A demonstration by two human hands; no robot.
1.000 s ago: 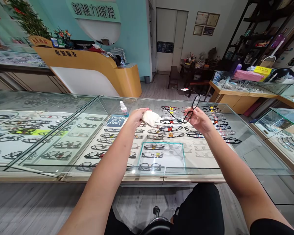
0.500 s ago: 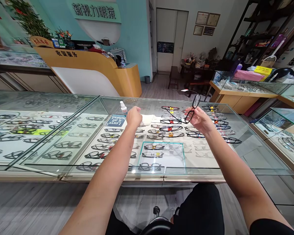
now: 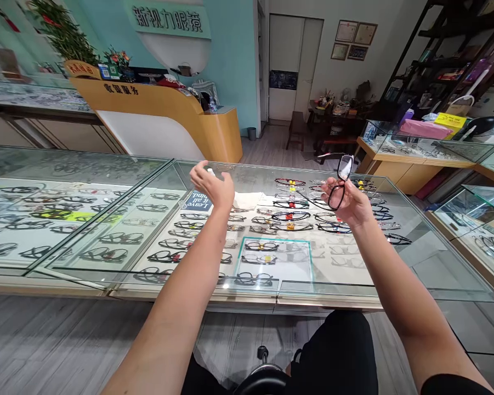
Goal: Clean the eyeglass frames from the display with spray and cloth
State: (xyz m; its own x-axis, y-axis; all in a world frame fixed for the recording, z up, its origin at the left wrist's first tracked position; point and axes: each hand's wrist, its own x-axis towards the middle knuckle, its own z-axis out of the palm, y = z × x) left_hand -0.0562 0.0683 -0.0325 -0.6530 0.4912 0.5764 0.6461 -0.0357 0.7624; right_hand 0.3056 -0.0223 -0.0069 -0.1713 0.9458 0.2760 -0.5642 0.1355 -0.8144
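"Where are the black eyeglasses [image 3: 336,198]?"
"Up over the glass case's [image 3: 312,302] far right, pinched in the right hand [image 3: 353,204], one lens above the other!"
"And the left hand [image 3: 217,189]?"
"Over the case's far left, fingers spread, a white bottle cap [image 3: 211,172] peeking past them. Touching? Can't tell!"
"The pale cloth [image 3: 249,201]?"
"Lying on the case, toward its far edge."

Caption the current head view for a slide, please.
Over a glass display case, the right hand holds black-framed glasses; the left hand is open near a white cap.
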